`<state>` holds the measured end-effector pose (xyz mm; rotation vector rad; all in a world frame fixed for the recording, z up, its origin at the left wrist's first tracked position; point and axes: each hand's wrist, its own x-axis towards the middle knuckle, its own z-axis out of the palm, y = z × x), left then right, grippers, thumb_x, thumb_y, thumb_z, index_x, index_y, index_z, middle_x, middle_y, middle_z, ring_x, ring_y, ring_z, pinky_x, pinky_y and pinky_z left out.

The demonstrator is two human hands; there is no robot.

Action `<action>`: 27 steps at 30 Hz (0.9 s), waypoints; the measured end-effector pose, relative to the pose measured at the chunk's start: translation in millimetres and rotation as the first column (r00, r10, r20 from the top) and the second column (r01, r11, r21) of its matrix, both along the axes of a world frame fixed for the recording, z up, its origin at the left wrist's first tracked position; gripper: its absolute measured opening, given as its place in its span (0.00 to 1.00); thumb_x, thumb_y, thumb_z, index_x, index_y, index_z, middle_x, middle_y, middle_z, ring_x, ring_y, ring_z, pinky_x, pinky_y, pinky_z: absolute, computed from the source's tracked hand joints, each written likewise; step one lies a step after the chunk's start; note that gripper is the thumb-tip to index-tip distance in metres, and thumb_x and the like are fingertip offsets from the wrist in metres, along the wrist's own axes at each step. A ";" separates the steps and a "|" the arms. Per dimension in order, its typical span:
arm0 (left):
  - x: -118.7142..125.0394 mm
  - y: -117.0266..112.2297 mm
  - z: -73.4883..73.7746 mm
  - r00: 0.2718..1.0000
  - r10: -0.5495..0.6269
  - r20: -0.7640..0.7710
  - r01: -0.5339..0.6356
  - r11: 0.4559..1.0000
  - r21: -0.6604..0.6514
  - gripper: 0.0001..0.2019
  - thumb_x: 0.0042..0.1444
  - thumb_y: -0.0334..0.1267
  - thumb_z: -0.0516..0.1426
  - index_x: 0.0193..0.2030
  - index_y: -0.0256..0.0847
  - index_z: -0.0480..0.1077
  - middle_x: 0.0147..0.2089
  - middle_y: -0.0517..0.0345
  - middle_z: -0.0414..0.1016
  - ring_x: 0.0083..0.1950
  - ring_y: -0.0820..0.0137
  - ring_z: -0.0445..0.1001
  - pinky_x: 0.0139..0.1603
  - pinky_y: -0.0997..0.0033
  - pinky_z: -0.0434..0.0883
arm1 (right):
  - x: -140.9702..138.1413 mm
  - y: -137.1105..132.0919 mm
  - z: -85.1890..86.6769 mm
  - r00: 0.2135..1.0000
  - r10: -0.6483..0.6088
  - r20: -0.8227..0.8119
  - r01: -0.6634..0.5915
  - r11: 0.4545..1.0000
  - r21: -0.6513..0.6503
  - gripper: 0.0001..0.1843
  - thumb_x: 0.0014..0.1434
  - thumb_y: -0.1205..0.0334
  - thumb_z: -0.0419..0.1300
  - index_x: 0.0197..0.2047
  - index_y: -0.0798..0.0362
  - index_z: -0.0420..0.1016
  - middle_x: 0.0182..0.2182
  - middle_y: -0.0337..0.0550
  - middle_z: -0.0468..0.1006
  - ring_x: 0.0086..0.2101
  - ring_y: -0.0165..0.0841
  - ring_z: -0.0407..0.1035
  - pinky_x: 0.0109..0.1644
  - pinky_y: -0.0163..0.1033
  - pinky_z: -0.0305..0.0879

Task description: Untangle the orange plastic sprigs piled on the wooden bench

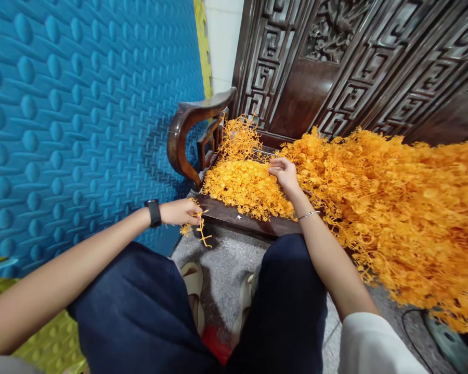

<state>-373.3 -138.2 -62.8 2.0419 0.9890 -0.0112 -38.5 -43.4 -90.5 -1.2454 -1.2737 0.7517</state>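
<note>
the left hand (181, 212) is closed and pinches a little orange sprig (201, 231). the sprig hangs down just past the front edge of the dark wood counter (234, 218), over the floor. the right hand (284, 172) rests on the flat orange pile (244, 189) on the counter, fingers bent down into it. i cannot tell if it grips a piece. a much bigger fluffy orange heap (405, 208) lies just beside it on the right. a bumpy blue wall (81, 119) is on the left. a black watch (153, 213) is on the left wrist.
</note>
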 end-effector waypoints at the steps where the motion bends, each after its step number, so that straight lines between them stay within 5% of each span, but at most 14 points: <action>1: -4.6 0.1 -1.0 1.000 0.023 -0.016 -0.024 0.999 -0.028 0.09 0.47 0.40 0.57 0.22 0.38 0.69 0.16 0.65 0.61 0.19 0.76 0.58 0.22 0.78 0.55 | 0.1 -0.4 0.0 1.000 -0.008 0.001 0.008 1.000 -0.001 0.15 0.35 0.68 0.63 0.31 0.54 0.70 0.31 0.40 0.74 0.32 0.32 0.68 0.46 0.46 0.67; 8: -24.7 0.4 -3.4 0.989 0.147 -0.016 -0.148 0.985 -0.089 0.08 0.43 0.42 0.58 0.24 0.39 0.71 0.15 0.65 0.62 0.16 0.75 0.60 0.18 0.78 0.56 | 0.7 -3.7 1.5 0.995 -0.099 0.004 0.099 0.995 -0.024 0.14 0.37 0.68 0.62 0.32 0.55 0.70 0.30 0.41 0.73 0.32 0.33 0.68 0.43 0.45 0.67; 13: -34.8 9.9 -5.6 0.976 0.137 -0.168 -0.112 0.982 0.150 0.10 0.46 0.42 0.56 0.22 0.38 0.70 0.16 0.63 0.65 0.19 0.75 0.63 0.21 0.79 0.56 | -2.9 -3.1 2.2 0.993 -0.119 -0.008 0.118 0.992 -0.048 0.13 0.37 0.66 0.62 0.31 0.54 0.70 0.30 0.39 0.73 0.34 0.33 0.68 0.44 0.44 0.66; 18: -40.9 21.2 -8.2 0.868 0.221 -0.445 -0.079 0.945 0.317 0.11 0.50 0.40 0.53 0.27 0.38 0.73 0.23 0.59 0.73 0.27 0.72 0.69 0.28 0.78 0.61 | -9.0 0.0 2.0 0.993 -0.113 -0.028 0.111 0.992 -0.063 0.13 0.36 0.66 0.61 0.30 0.53 0.69 0.28 0.37 0.72 0.33 0.33 0.68 0.43 0.44 0.66; 27: -40.7 38.2 -17.4 0.695 0.346 -0.630 -0.117 0.919 0.375 0.12 0.49 0.32 0.52 0.34 0.31 0.76 0.36 0.39 0.78 0.40 0.58 0.76 0.36 0.71 0.68 | -6.0 -4.0 4.1 0.989 -0.144 -0.030 0.141 0.986 -0.083 0.13 0.37 0.65 0.61 0.31 0.53 0.68 0.30 0.39 0.73 0.34 0.33 0.68 0.42 0.44 0.66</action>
